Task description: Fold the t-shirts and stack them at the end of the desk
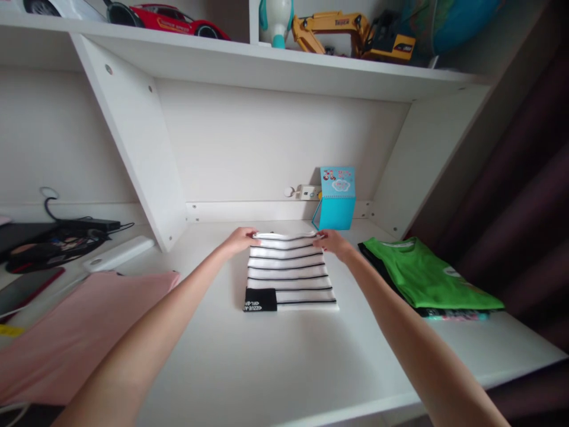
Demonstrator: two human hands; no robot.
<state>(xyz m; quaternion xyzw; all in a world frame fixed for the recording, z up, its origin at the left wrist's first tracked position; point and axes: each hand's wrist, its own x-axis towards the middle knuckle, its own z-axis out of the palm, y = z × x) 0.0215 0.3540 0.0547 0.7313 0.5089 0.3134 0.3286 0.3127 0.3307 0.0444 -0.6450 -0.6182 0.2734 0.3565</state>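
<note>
A folded white garment with thin black stripes [291, 273] lies in the middle of the white desk [267, 362]. A black label patch sits at its near left corner. My left hand [240, 239] pinches the far left corner of the garment. My right hand [334, 242] pinches the far right corner. Both arms reach forward across the desk, and the far edge of the garment is lifted slightly between the hands.
A folded green shirt [427, 276] tops a stack at the right. A pink garment [75, 332] lies at the left. A blue box [338, 198] stands against the back wall. Cables, a phone and a white bar lie at far left. Toy vehicles fill the shelf above.
</note>
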